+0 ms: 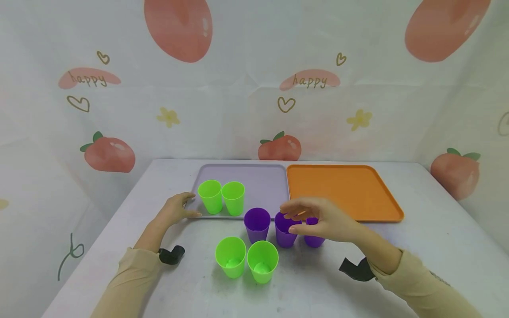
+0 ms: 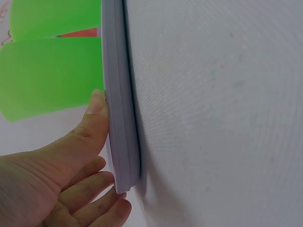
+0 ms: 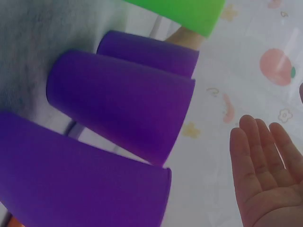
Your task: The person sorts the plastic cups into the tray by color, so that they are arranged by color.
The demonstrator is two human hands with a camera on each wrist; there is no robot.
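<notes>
At the near left corner of the lavender tray point(image 1: 264, 179) is my left hand point(image 1: 176, 208), with nothing held. In the left wrist view its thumb point(image 2: 97, 106) lies against the tray rim point(image 2: 118, 94), beside a green cup point(image 2: 52, 78); the fingers are loosely bent near the corner. Two green cups, one on the left point(image 1: 210, 198) and one on the right point(image 1: 233, 199), stand on that tray. My right hand point(image 1: 318, 218) hovers over the purple cups, fingers extended and holding nothing. It partly hides the middle purple cup point(image 1: 285, 238) and the right one point(image 1: 315, 241).
A third purple cup point(image 1: 257, 227) stands left of those two, just before the lavender tray. Nearer me on the white table point(image 1: 179, 291) are two more green cups, one left point(image 1: 230, 258) and one right point(image 1: 262, 263). An orange tray point(image 1: 338, 185) adjoins the lavender one.
</notes>
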